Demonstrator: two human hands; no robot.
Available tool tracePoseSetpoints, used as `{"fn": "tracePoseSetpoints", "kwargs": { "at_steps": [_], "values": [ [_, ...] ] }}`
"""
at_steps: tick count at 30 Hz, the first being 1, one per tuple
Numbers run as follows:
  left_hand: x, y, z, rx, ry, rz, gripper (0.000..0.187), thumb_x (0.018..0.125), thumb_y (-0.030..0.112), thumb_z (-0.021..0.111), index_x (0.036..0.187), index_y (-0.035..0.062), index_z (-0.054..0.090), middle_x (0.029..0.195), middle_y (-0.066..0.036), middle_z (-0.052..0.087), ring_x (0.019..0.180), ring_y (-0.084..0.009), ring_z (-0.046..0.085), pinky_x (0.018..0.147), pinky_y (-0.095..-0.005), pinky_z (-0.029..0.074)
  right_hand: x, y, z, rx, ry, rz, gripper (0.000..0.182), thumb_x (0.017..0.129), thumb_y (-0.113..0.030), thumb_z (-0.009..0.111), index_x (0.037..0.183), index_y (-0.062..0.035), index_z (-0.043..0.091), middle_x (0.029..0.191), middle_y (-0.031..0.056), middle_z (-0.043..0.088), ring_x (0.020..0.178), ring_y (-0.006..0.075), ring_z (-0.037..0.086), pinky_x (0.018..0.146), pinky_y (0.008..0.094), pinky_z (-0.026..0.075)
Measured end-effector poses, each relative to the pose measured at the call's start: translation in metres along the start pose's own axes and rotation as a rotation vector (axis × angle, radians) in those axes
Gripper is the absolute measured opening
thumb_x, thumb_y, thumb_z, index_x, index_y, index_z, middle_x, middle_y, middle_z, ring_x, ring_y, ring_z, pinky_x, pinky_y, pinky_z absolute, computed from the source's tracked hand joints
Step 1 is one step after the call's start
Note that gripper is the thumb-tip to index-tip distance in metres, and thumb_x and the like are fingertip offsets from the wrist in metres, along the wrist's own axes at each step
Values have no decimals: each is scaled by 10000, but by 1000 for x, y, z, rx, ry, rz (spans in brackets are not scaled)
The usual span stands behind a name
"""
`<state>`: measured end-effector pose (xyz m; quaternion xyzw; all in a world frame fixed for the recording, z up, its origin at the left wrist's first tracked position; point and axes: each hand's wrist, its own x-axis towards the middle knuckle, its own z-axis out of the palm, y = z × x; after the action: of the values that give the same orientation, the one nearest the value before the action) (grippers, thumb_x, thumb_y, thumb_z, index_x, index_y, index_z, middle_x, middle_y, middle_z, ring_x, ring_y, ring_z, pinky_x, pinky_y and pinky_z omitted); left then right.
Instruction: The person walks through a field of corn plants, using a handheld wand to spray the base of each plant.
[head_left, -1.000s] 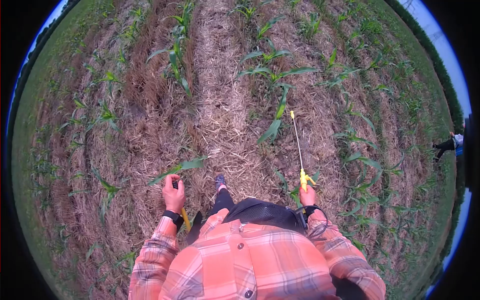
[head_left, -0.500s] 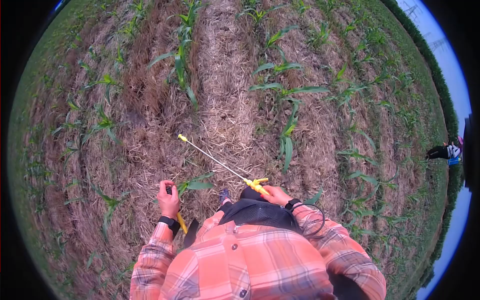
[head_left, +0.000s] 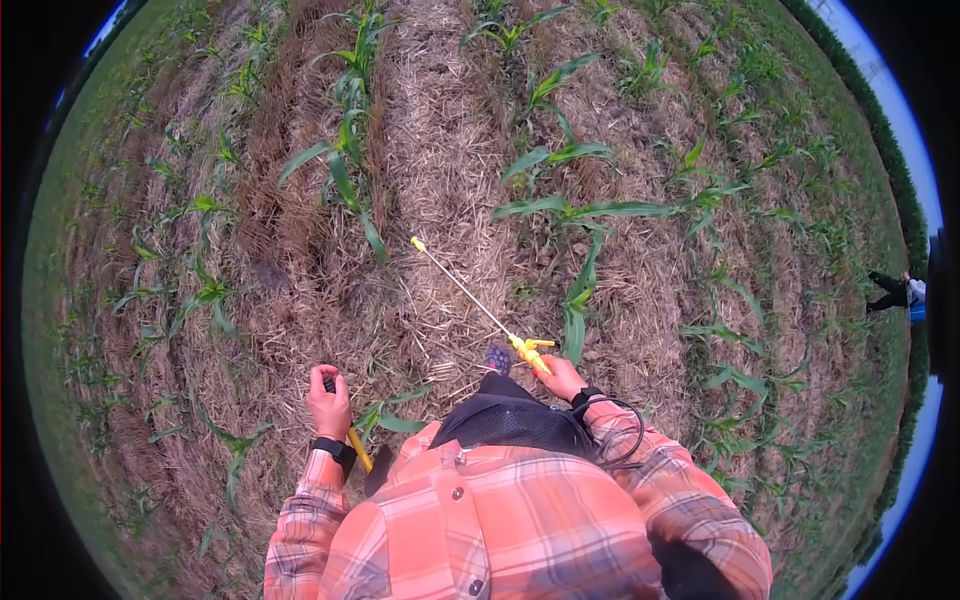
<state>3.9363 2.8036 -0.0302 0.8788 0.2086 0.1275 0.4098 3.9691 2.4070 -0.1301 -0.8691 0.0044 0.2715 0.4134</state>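
My right hand (head_left: 562,380) is closed around the yellow handle of a spray wand (head_left: 465,290). Its thin pale tube slants forward and left to a yellow nozzle (head_left: 418,243) over the straw-covered strip between two plant rows. A dark hose (head_left: 640,440) loops beside my right wrist. On the other side, my left hand (head_left: 328,408) is wrapped around the black grip (head_left: 329,384) of a yellow lever (head_left: 359,450), low at my left side. The lever's lower end is hidden by my body. A young corn plant (head_left: 385,415) grows just right of that hand.
Rows of young corn (head_left: 575,212) run ahead on both sides of a strip of dry straw (head_left: 440,130). My shoe (head_left: 499,358) shows below the wand. Far right, another person (head_left: 893,291) stands near the field's edge, before a tree line (head_left: 890,150).
The spray wand and my right hand have swung to the right. A different foot now shows forward, and the plants have shifted slightly in view. My left hand keeps its grip on the lever.
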Motion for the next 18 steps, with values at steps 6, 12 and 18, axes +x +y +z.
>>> {"fn": "tracePoseSetpoints", "kwargs": {
  "at_steps": [6,12,18],
  "values": [
    [55,43,41,71,-90,-23,92,739,61,516,822,47,480,628,-71,524,546,-171,516,525,-282,407,36,28,-64,105,275,286,274,720,-239,562,914,-46,546,738,180,578,710,322,567,610,387,425],
    [92,49,59,44,-97,-31,76,745,50,514,813,48,479,601,-57,499,503,-140,477,486,-271,386,73,75,-105,263,484,348,175,744,-182,554,829,-30,541,611,91,560,534,194,550,504,321,426],
    [149,49,62,28,-72,-85,77,750,60,516,818,51,480,599,-67,494,507,-151,479,493,-276,388,112,76,-110,143,519,378,131,760,-160,538,790,-34,518,568,48,515,438,144,476,404,284,372]
  ]
}}
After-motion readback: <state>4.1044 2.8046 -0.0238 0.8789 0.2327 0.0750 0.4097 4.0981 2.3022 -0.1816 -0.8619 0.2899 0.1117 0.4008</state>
